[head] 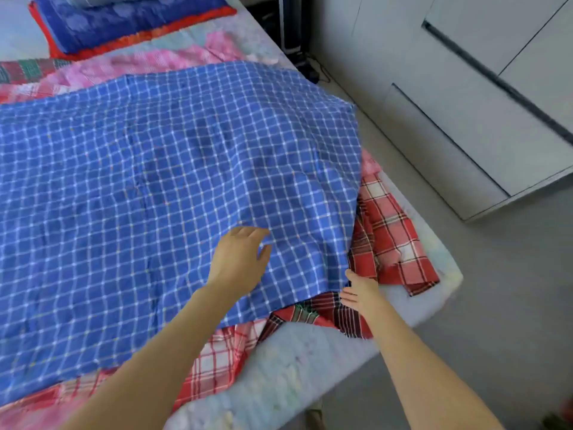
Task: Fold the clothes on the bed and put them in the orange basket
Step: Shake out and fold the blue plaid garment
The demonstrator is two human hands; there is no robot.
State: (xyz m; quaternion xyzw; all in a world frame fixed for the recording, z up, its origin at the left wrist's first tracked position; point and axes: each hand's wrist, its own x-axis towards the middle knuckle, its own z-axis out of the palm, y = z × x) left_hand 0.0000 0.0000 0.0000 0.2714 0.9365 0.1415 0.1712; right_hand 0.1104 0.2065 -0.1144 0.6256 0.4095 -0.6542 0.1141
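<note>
— Blue checked cloth, thin woven stuff, spread nearly flat over the bed; soft ripples, no stiffness.
— Handling?
— Light and limp, most likely. It should drape, and may slide on the layers under it (red plaid cloth pokes out at the near-right, pink cloth lies behind). Best taken at a corner or along a hem, not mid-panel.
— Hands?
— Left hand lies palm down on the cloth, fingers loosely spread, probably pinning or smoothing. Right hand is at the near-right corner, thumb and fingers bracketing the edge; it looks like a pinch.
— Basket?
— Orange basket isn't in view. Nothing looks folded yet.
— Other textures?
— Pillow at the head, blue with a red border, plump. The bed cover is pale and faintly mottled.
</note>
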